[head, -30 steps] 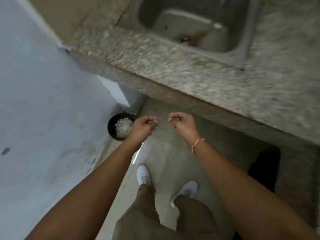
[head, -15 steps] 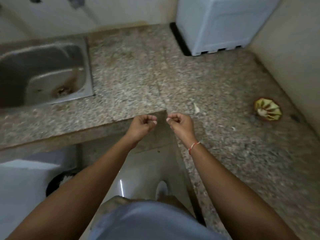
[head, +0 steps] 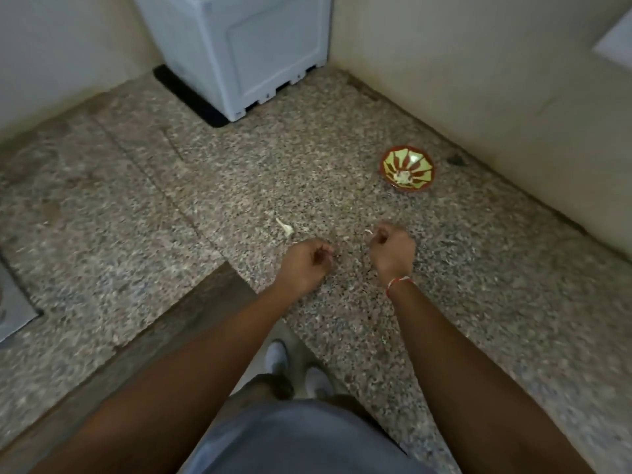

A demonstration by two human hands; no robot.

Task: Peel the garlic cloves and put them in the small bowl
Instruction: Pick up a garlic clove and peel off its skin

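My right hand [head: 391, 249] hovers over the speckled granite counter [head: 478, 302] with curled fingers, pinching a small white piece, apparently a garlic clove [head: 368, 232], at its fingertips. Just left of it, my left hand [head: 306, 265] is curled into a loose fist and shows nothing inside. A loose unpeeled garlic clove [head: 286, 227] lies on the counter just beyond my left hand. The small red and green bowl [head: 383, 164] stands further back on the right near the wall, with pale peeled garlic [head: 403, 176] at its bottom.
A white appliance [head: 239, 46] on a black mat stands in the back corner. Walls close the back and right sides. A steel sink's edge [head: 13, 302] shows at far left. The counter's inner edge [head: 191, 302] runs diagonally beneath my left forearm, with floor and my shoes below.
The view swung from the floor bin and sink round to the counter corner. Both hands, still curled, moved over the counter and further apart, toward the bowl's side.
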